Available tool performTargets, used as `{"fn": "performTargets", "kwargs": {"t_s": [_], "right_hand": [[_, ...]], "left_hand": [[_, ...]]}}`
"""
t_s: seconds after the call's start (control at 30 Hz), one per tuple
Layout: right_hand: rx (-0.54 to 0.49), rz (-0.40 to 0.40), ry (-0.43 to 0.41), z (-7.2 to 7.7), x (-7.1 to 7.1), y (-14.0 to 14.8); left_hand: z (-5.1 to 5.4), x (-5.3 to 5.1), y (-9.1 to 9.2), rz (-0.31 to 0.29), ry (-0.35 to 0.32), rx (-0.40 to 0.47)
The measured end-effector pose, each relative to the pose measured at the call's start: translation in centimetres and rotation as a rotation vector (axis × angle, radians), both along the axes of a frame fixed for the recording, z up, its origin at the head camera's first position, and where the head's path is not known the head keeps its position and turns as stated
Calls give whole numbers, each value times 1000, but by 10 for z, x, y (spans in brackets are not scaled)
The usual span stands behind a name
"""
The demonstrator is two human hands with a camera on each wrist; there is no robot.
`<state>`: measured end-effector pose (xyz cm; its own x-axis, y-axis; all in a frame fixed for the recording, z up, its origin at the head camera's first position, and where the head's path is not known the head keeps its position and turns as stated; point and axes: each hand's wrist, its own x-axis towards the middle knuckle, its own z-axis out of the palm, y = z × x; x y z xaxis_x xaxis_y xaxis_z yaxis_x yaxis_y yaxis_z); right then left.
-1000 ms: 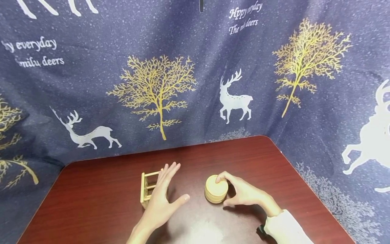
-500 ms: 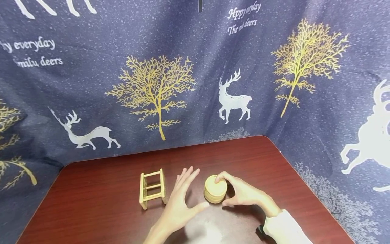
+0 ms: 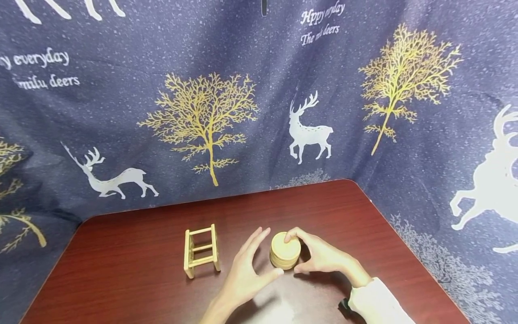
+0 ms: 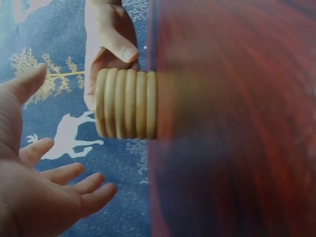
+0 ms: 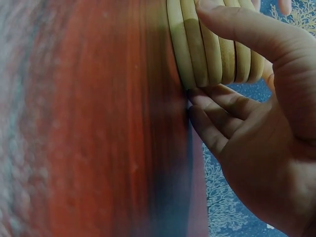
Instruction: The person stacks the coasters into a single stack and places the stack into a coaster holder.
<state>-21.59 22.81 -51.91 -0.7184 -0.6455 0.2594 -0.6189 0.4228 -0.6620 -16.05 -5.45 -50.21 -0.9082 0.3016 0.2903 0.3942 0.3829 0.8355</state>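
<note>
A stack of several round, pale wooden coasters stands on the table. My right hand is around its right side, with one fingertip on the top coaster. In the right wrist view, my thumb lies along the side of the coasters and the other fingers bend toward their far side. To the left of the stack, my left hand is spread with its thumb apart from the fingers. The left wrist view shows a gap between this hand and the stack.
A small pale wooden rack with crossbars stands on the table left of my left hand. The dark red table ends at a blue cloth printed with deer and trees, which hangs behind and at the right.
My left hand has moved right, away from in front of the rack and toward the coaster stack. The right hand has stayed at the stack.
</note>
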Motion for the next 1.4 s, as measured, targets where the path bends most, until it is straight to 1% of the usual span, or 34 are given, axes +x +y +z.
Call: {"fn": "performTargets", "kwargs": {"t_s": [0.17,0.23,0.3,0.43,0.6,0.7,0.77,0.8,0.87,0.97,1.03,1.1,1.13,1.2,1.23,1.27,1.3,1.33,1.4], "right_hand": [[3,-3,-1,0,0,0],[7,-10,-10,0,1,0],[12,-16,-20,-1,1,-1],[11,-26,-40,-2,1,-2],[13,-42,-49,-3,1,-5],[13,-52,-51,-2,2,-7],[10,-57,-50,-2,2,-8],[8,-59,-47,-1,2,-8],[9,-63,-36,-1,3,-9],[8,-69,-13,-1,3,-10],[3,-71,4,-2,3,-11],[-3,-73,17,-4,3,-12],[-5,-77,20,-5,2,-12],[-10,-83,27,-7,2,-12],[-11,-87,29,-8,2,-12],[-12,-91,27,-8,2,-12],[-12,-96,28,-9,2,-12],[-12,-102,27,-9,2,-13],[-8,-110,29,-9,2,-14]], "left_hand": [[-6,-7,6,16,11,7],[-8,-9,8,15,5,29],[-10,-11,10,16,-14,54],[-12,-13,11,8,-86,93],[-11,-13,11,-20,-205,123],[-11,-13,12,-24,-264,136],[-13,-14,12,-32,-288,164],[-15,-16,12,-40,-284,183],[-25,-21,12,-52,-270,221],[-49,-32,12,-68,-246,260],[-66,-39,12,-68,-256,273],[-81,-47,13,-61,-311,294],[-86,-50,13,-62,-324,303],[-91,-53,14,-49,-381,309],[-89,-53,14,-66,-365,304],[-88,-53,14,-58,-391,308],[-84,-51,14,-58,-398,308],[-78,-48,14,-66,-375,302],[-63,-41,12,-81,-369,300]]}}
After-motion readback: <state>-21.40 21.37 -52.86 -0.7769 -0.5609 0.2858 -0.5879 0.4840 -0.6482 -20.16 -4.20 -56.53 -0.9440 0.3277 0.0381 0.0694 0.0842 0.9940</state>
